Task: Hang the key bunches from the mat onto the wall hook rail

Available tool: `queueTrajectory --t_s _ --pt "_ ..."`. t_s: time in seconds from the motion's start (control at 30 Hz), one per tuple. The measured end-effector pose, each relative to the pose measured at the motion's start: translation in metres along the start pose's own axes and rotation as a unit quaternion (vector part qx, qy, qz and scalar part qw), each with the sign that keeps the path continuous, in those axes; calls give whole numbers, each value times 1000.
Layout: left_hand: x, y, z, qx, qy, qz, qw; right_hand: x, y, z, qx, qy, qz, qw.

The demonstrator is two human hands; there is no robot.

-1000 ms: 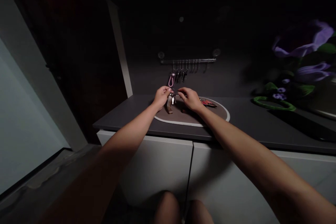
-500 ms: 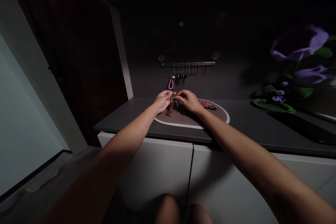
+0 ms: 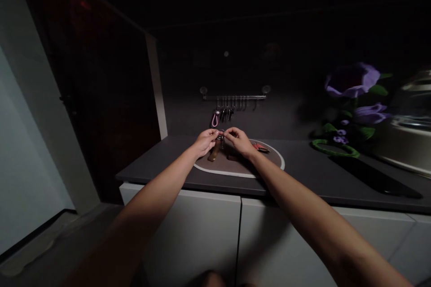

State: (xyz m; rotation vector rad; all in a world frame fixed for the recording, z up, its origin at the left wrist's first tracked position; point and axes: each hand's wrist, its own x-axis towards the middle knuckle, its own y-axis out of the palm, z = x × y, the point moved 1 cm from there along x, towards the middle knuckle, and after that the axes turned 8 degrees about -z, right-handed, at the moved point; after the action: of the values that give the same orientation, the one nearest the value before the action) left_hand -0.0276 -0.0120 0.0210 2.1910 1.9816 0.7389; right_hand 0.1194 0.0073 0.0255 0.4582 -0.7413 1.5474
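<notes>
Two hands (image 3: 204,143) (image 3: 240,143) hold the keys (image 3: 222,140) between them.

Metal keyring (image 3: 221,132) held up w/ keys (image 3: 222,142), brn strap (image 3: 214,151) hanging aslant.

The person's bare left hand (image 3: 204,143) and bare right hand (image 3: 240,143) have slender, uncovered fingers (image 3: 210,132). The long, smooth, bare left forearm (image 3: 168,184) and bare right forearm (image 3: 292,197) both widen from narrow wrists (image 3: 194,150); the left one darkens into shadow lower down. A rounded bare knee (image 3: 214,280) shows dimly, cropped by the bottom edge.
</notes>
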Motion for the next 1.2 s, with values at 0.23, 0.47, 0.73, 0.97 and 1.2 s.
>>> queueTrajectory --t_s 0.23,0.47,0.73,0.97,1.2 --pt "10 17 -20 135 13 -9 991 5 -7 6 105 76 -55 990" --pt "35 44 -20 240 172 -52 954 26 -22 11 134 117 -105 978" --pt "42 38 6 452 325 -101 825 53 -39 7 131 108 -102 980" --pt "40 20 16 639 305 -57 704 85 -42 -9 114 113 -141 977" --pt "39 15 20 709 249 -24 660 116 -40 -23 61 94 -195 974"
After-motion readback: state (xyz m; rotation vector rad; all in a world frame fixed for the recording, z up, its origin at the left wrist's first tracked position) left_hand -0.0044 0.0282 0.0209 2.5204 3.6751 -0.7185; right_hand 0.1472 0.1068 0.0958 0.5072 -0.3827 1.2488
